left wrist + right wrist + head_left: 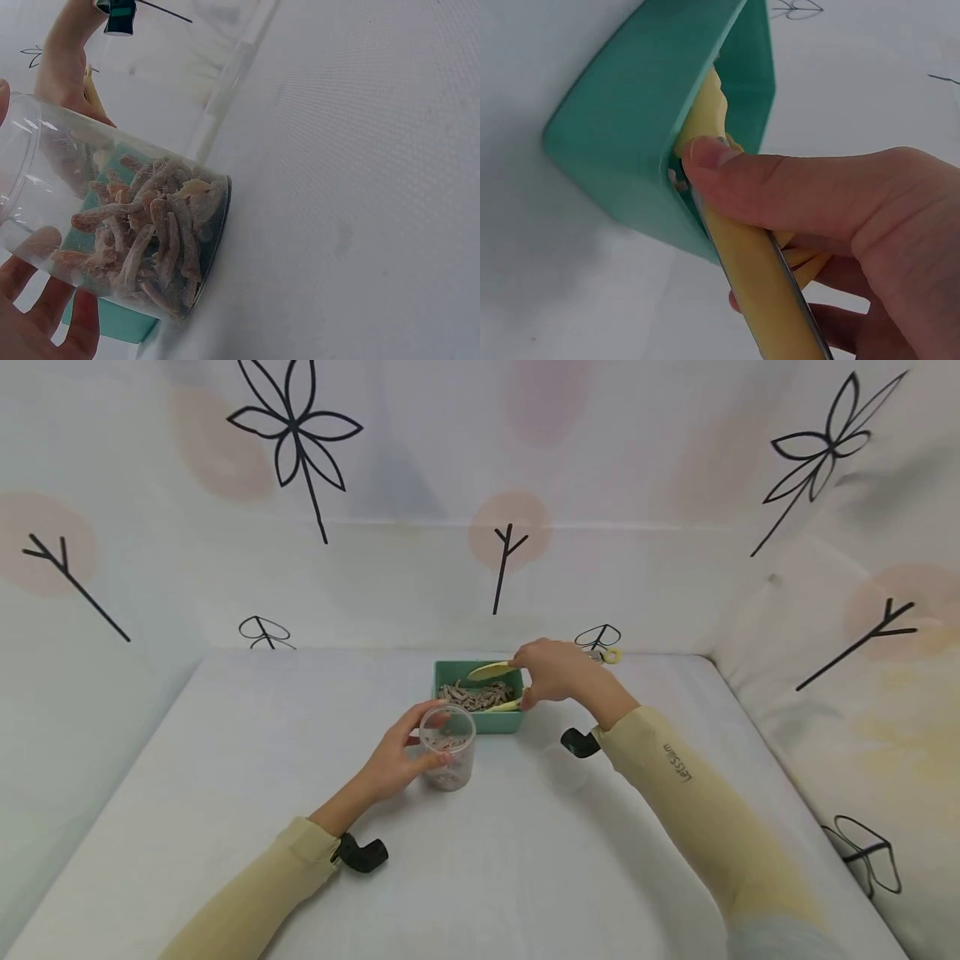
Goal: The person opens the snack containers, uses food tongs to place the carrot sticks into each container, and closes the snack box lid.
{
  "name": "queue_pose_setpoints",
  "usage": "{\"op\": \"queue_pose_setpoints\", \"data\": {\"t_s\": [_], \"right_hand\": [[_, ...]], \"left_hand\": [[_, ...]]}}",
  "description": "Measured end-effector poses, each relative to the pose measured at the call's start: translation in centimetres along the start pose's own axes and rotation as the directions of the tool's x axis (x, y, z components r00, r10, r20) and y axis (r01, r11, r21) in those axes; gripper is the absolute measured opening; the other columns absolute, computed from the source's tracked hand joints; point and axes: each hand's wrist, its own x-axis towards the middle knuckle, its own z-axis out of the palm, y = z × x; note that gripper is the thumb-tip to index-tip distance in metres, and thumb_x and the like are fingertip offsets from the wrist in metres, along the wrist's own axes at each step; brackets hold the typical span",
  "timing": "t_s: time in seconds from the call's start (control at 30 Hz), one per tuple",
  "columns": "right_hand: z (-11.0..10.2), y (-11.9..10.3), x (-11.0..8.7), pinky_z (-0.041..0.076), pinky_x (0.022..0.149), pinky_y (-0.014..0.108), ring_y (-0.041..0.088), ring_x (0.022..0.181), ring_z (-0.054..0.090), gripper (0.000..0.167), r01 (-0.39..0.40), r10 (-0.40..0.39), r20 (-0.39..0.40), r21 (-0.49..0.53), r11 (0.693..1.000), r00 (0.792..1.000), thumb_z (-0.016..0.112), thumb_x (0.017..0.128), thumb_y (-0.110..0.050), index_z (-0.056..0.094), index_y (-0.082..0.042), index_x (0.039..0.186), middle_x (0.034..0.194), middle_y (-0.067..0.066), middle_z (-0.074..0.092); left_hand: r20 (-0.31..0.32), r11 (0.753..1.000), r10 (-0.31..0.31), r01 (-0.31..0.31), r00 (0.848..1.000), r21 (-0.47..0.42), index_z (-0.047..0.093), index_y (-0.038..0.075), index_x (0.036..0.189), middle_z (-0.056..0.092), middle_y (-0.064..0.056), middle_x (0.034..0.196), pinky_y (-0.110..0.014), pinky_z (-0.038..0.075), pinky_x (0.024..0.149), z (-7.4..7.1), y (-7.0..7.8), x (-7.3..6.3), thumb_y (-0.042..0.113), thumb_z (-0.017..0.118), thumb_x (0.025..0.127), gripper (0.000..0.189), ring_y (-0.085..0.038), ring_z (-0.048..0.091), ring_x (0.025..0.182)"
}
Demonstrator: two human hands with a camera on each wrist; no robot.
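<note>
My left hand (pixel 393 764) grips a clear plastic jar (pixel 459 772) without a lid, standing upright on the table. Brownish, powdery dried strips (pixel 150 232) fill its lower part in the left wrist view. Behind it is a green rectangular box (pixel 498 723) holding more such strips (pixel 468 696). My right hand (pixel 555 672) holds yellow tongs (pixel 761 285) at the box's right side, thumb pressed on one arm. In the head view the tong tips are spread, one above the strips and one low inside the box. Whether they touch a strip cannot be told.
A clear round lid (pixel 566 768) lies on the white table (pixel 480 877), right of the jar, under the right wrist. Patterned cloth walls (pixel 405 568) rise behind the table and at both sides. Dark wrist cameras (pixel 363 854) stick out from both sleeves.
</note>
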Motion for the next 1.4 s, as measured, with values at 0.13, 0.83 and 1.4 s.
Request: {"op": "queue_pose_setpoints", "data": {"t_s": [0.13,0.83,1.4], "right_hand": [[0.3,-0.3,1.1,0.046,0.098,0.053,0.03,0.125,0.052,0.065,-0.002,0.001,0.035,0.016,1.0,0.999,0.086,0.077,-0.035,0.065,-0.011,0.134,0.137,0.008,0.059],[2.3,-0.3,1.8,0.048,0.074,0.037,0.02,0.098,0.051,0.033,0.074,-0.067,-0.074,0.089,0.993,0.995,0.079,0.087,-0.028,0.076,-0.018,0.119,0.108,-0.001,0.07],[0.7,1.5,-0.9,0.045,0.071,0.036,0.02,0.091,0.051,0.035,0.115,-0.075,-0.206,0.191,0.975,0.976,0.081,0.086,-0.022,0.075,-0.013,0.119,0.111,0.002,0.073]], "left_hand": [[0.005,1.0,0.001,-0.001,1.0,-0.001,0.038,0.018,0.152,0.051,-0.01,0.143,-0.053,0.044,0.098,0.0,-0.1,-0.1,0.014,0.077,0.089,0.073,-0.031,0.045,0.134],[0.005,0.999,0.033,-0.033,0.999,-0.01,0.038,0.014,0.152,0.053,-0.008,0.141,-0.053,0.046,0.097,-0.1,-0.4,-0.1,0.018,0.077,0.09,0.074,-0.028,0.046,0.133],[0.001,0.999,0.035,-0.035,0.999,-0.019,0.039,0.017,0.152,0.055,-0.011,0.14,-0.054,0.045,0.096,-0.1,-0.3,-0.2,0.013,0.076,0.089,0.073,-0.029,0.047,0.133]]}}
